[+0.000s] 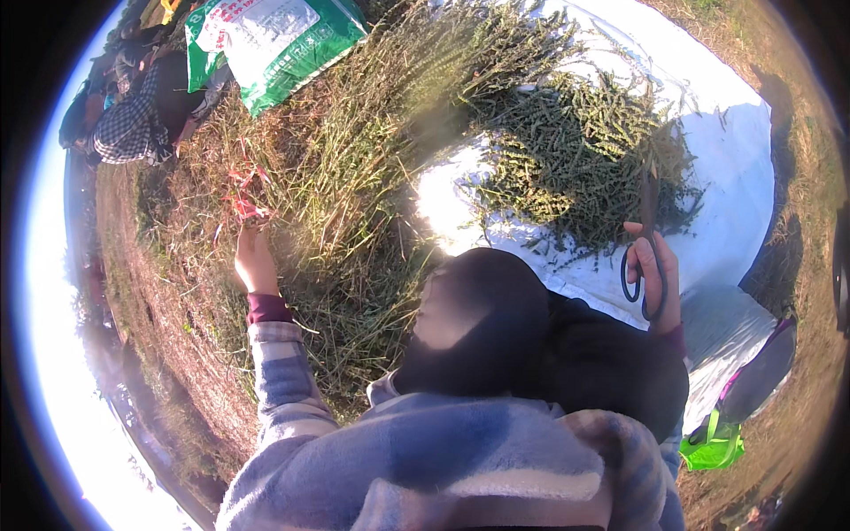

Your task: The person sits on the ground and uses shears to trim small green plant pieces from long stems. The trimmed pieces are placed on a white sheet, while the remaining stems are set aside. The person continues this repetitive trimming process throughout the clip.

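Note:
My left hand (254,260) reaches out over the dry cut stalks, its fingers closed at a tangle of thin red strips (244,204). The fingertips are partly hidden there. In my right hand (664,272) is a pair of scissors (651,249) with dark looped handles, its blades pointing away from me. Beyond the blades, a heap of green seed-head cuttings (571,159) lies on a white sheet (724,166). A mass of long-stemmed cut plants (352,172) spreads between my hands.
A green and white printed sack (285,46) lies at the far left on the stalks. Beyond it, people (133,126) are bent low, one in a checked garment. Near my right side are a translucent plastic sheet (717,332), a dark bag (757,372) and a bright green bag (714,451).

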Tool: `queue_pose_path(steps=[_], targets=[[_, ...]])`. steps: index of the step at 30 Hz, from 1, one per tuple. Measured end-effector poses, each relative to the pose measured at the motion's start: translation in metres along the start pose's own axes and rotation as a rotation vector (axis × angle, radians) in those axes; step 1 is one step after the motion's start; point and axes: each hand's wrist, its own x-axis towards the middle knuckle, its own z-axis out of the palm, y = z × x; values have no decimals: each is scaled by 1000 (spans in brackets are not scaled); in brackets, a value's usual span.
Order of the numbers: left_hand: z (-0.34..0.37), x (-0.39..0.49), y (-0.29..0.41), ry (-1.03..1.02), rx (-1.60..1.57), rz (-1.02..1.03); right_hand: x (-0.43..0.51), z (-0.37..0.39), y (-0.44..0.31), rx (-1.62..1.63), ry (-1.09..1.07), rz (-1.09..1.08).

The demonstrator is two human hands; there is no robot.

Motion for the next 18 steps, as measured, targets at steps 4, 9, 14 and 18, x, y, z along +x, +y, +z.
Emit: queue_pose_path(steps=[4,9,14,18], targets=[[21,-24,43,-163,280,400,2,0,9,26,54,27],[162,-77,135,-697,-86,764,11,9,6,29,-25,29],[294,-70,192,-679,154,656,3,6,6,35,-53,65],[311,-72,228,-929,-180,328,1,-1,21,24,-59,143]])
